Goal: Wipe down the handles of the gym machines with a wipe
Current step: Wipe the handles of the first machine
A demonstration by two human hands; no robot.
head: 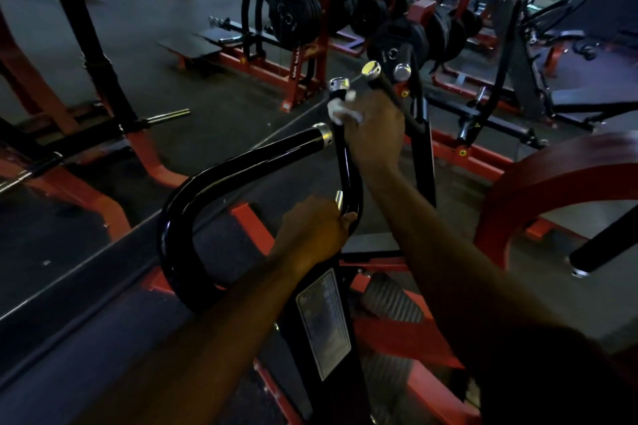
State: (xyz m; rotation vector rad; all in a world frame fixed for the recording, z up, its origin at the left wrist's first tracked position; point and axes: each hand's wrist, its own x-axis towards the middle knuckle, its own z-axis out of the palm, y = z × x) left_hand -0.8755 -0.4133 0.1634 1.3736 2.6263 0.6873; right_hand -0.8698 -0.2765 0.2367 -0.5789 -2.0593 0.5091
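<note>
— Both hands are on the same black machine, yes? Which is where?

— Right hand (374,128) is up high, fingers curled round the upright black handle (342,152) with a white wipe (340,110) bunched between palm and bar. Bits of the wipe stick out above and beside the knuckles, just under the handle's chrome end cap (338,83).

— And the left hand (316,229)?

— Lower down, gripping the same black tube near its bend, thumb tip showing on the right side of the bar. A small chrome stub (339,200) pokes up just above it.

— What else belongs to that machine?

— A second black handle (276,152) with a chrome collar reaches toward the upright one from the left, joined through a wide U-shaped bend (179,217). Another chrome-capped bar (383,83) slants up just behind the right hand (whether they touch, I cannot tell). Below the arms, a label plate (324,321) sits on the black post.

— Surroundings?

— Red-framed machines all round, stacked black weight plates (297,19) on a red rack beyond, a curved red frame (552,179) at the right, dark rubber floor (155,21). Dim light, the far background blurred.
</note>
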